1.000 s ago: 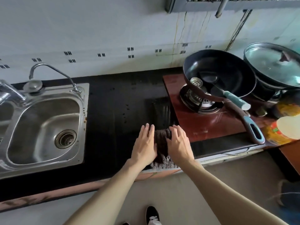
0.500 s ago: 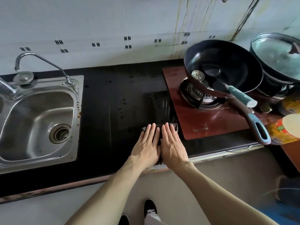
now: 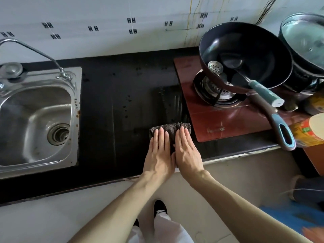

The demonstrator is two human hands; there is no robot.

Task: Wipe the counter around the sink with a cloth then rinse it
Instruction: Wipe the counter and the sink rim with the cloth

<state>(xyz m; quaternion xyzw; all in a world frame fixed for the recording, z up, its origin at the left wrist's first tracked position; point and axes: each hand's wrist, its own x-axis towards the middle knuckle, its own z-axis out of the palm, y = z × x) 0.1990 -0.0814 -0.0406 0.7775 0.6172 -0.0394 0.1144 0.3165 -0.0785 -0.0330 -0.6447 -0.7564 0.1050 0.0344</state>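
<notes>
A dark grey cloth [image 3: 172,128] lies flat on the black counter [image 3: 108,109], just left of the red stove. My left hand [image 3: 160,153] and my right hand [image 3: 186,151] press down on it side by side, fingers straight and pointing away from me. Only the cloth's far edge shows beyond my fingertips. A streaky wet patch lies on the counter beyond the cloth. The steel sink [image 3: 37,118] with its curved tap [image 3: 35,50] is at the left, well apart from the cloth.
A red gas stove [image 3: 226,118] sits to the right with a black frying pan [image 3: 243,55] whose handle juts over the counter's front edge. A lidded pot [image 3: 305,41] and a yellow container [image 3: 308,132] stand at far right. The counter's front edge runs just under my wrists.
Both hands have pushed the cloth away from me, from the counter's front edge toward the wall. The hands went from cupped over the bunched cloth to flat on it.
</notes>
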